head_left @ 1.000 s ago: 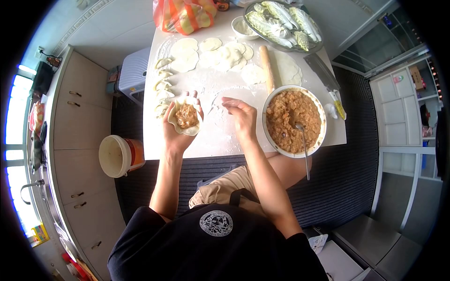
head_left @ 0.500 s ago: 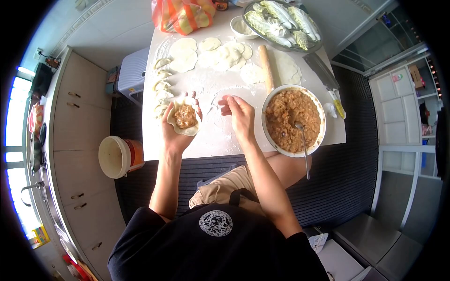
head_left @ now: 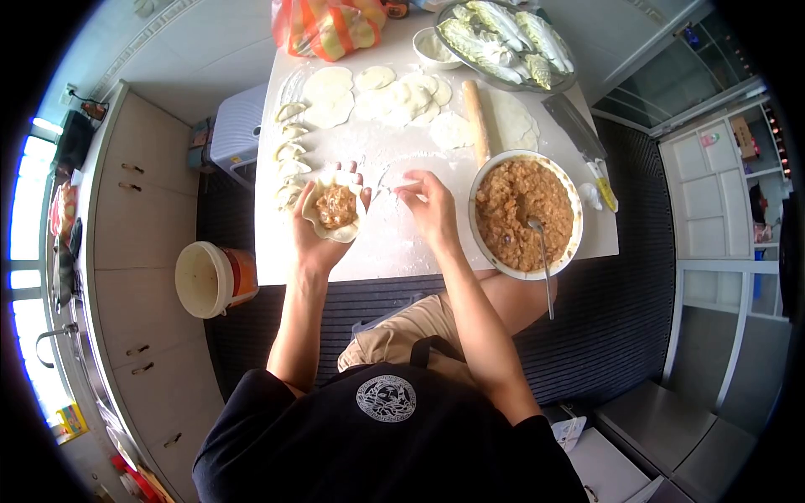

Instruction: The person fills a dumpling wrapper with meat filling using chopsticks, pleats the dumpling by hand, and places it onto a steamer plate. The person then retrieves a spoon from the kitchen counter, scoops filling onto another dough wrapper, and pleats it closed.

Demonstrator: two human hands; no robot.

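A round dough wrapper (head_left: 354, 228) with brown filling (head_left: 335, 207) in its middle rests in the cupped palm of my left hand (head_left: 315, 243). Its edge is wavy and unfolded. My right hand (head_left: 432, 208) is above the floured table, between the wrapper and the large white bowl, with nothing in it; its fingers are apart and curved. The large bowl (head_left: 475, 239) holds brown filling and a metal spoon (head_left: 542, 251). Left of my left hand, several folded dumplings (head_left: 291, 152) stand in a column.
Flat wrappers (head_left: 402, 101), a rolling pin (head_left: 476, 124), a cleaver (head_left: 574, 126) and a small flour bowl (head_left: 433, 50) lie across the table (head_left: 386, 267). Behind are a cabbage basin (head_left: 572, 82) and a striped bag (head_left: 327, 29). A bucket (head_left: 201, 279) stands on the left floor.
My left hand has shifted slightly right with the filled wrapper. The thumb and fingers of my right hand have spread a little.
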